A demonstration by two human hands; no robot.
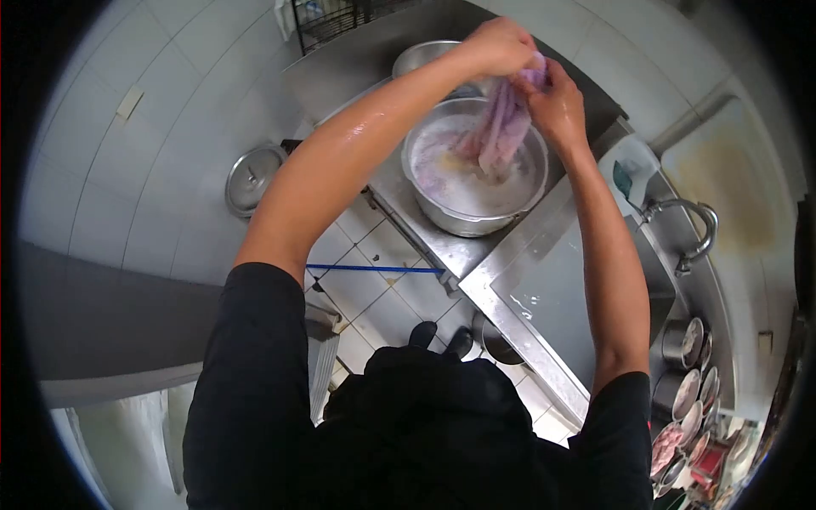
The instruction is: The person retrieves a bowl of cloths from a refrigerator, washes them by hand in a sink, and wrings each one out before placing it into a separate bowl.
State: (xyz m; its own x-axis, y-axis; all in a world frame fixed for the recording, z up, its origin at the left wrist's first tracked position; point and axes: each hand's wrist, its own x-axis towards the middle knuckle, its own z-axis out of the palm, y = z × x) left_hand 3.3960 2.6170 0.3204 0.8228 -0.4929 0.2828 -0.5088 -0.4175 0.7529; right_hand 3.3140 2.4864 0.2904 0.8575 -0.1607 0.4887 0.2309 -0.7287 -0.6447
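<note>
A wet pink-purple cloth (503, 127) hangs from both my hands over a large metal pot (476, 223). My left hand (500, 47) is closed on the cloth's top end. Just below and to the right, my right hand (557, 102) grips the same bunched end, its fingers partly hidden by the cloth. The cloth's lower end dips into the cloudy, foamy water (459, 191) in the pot. Behind this pot, partly covered by my left forearm, is a second metal bowl or pot (421, 58).
To the right lies a water-filled sink (548, 280) with a curved faucet (704, 229). A clear plastic container (633, 166) stands behind it. Several metal pots (677, 393) line the right side. A round lid (253, 183) is at the left wall; a blue stick (374, 269) crosses below the counter.
</note>
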